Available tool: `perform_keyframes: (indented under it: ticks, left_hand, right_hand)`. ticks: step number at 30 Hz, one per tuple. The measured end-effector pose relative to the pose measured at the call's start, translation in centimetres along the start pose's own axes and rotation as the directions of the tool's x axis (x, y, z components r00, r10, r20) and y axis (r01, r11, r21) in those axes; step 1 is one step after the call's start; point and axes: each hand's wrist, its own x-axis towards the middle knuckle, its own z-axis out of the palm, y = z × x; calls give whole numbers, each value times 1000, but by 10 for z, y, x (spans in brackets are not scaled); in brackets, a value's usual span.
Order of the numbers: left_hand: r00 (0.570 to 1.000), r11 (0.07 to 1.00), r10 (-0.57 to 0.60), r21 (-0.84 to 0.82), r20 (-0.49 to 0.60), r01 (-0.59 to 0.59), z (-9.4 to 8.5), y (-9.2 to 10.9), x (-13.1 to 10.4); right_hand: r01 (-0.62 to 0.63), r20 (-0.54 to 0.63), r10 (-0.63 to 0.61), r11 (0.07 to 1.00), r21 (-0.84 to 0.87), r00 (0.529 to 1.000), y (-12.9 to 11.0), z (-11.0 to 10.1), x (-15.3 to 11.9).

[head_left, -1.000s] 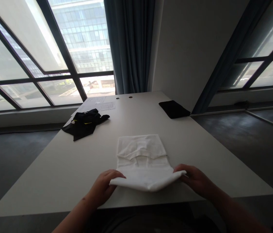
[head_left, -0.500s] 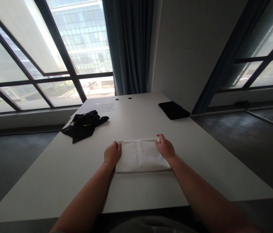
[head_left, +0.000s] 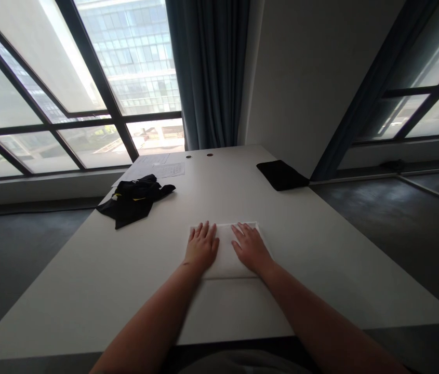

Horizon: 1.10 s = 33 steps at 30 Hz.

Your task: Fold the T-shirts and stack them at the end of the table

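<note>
A white cloth (head_left: 225,259), folded into a flat rectangle, lies on the white table near its front. My left hand (head_left: 202,245) rests palm down on the cloth's left part, fingers spread and pointing away from me. On the right part lies my right hand (head_left: 251,246), also flat with its fingers apart. Between the two hands a strip of the cloth shows; its outer sides are partly covered by my hands and wrists.
Crumpled black clothing (head_left: 135,200) with yellow bits lies at the left of the table (head_left: 87,301). Behind it are printed paper sheets (head_left: 168,170). A folded black cloth (head_left: 282,175) sits at the right edge. Windows and a dark curtain (head_left: 211,78) stand beyond.
Both hands have let go of the cloth's side edges and moved inward onto its top, now lying flat with fingers spread. The cloth stays in about the same place.
</note>
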Motion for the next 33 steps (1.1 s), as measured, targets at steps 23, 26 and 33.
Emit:
perform_keyframes:
  ticks: [23,26,33]
  left_hand:
    - [990,987,-142,-80,14,143,-11,-54,-2]
    - [996,997,-72,-23,-46,71,-19,-40,-7]
    - [988,999,7,-32,152,-2,-17,-26,-9]
  right_hand:
    - [-245,65,238,956,161,969,56,27,7]
    - [-203,70,192,955,218,979,38,28,6]
    - [-84,31,79,962,261,996,-6,38,4]
